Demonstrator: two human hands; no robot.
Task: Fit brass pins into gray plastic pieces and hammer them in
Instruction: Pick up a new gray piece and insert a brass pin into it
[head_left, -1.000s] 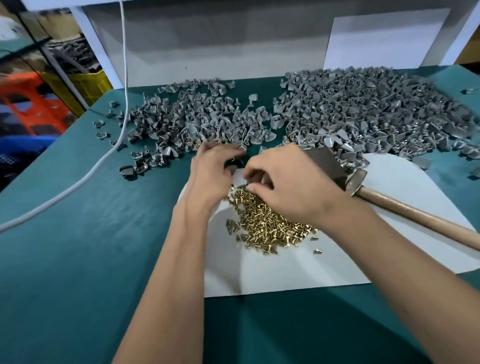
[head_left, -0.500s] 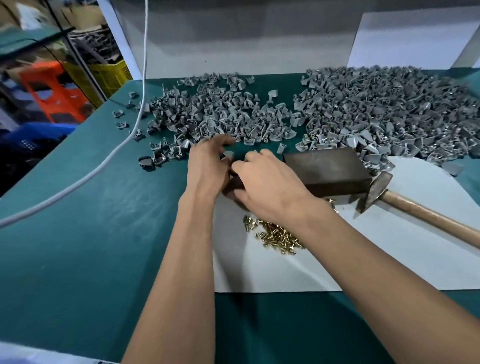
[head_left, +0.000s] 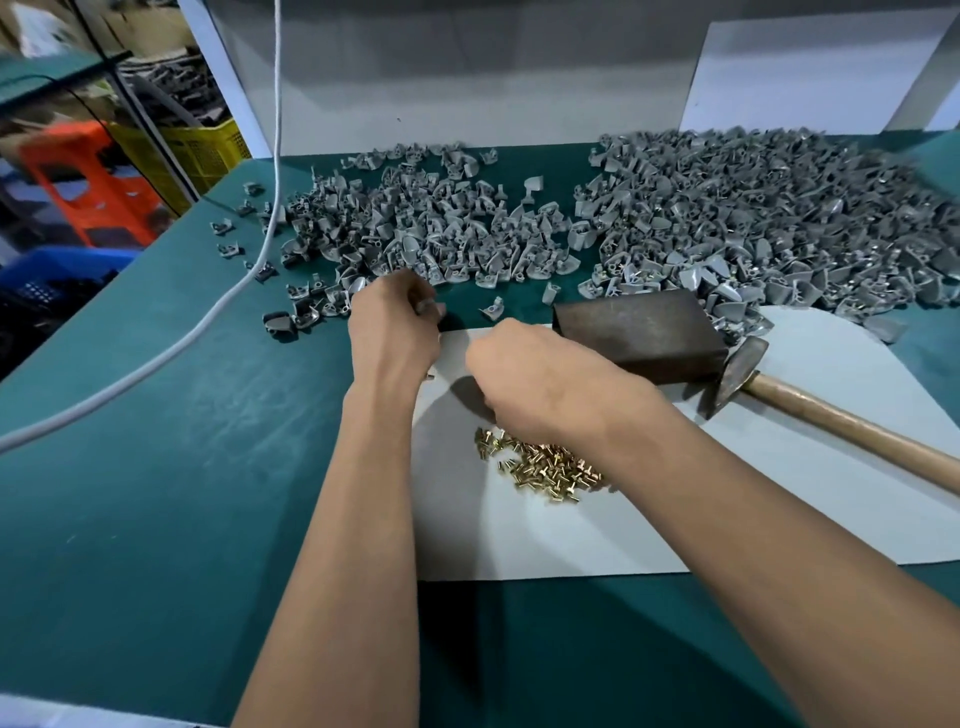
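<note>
L hand (head_left: 395, 327) pinches a gray piece (head_left: 432, 307) at the far edge of the white sheet (head_left: 571, 535) on the green table (head_left: 156, 519); R hand (head_left: 540, 379) is curled, fingers hidden, can't tell if it holds a pin. Brass pins (head_left: 545, 470) lie just under the R wrist. Gray piece heaps at 12 (head_left: 431, 234) & 1 o'clock (head_left: 769, 218); metal block (head_left: 639, 340) & hammer (head_left: 831, 415) at 3 o'clock of the R hand.

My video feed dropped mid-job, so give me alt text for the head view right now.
Left hand pinches a gray plastic piece at the near edge of the left gray pile, while the right hand, fingers curled, hovers above the brass pins on white paper. A dark metal block and hammer lie unused at right.
</note>
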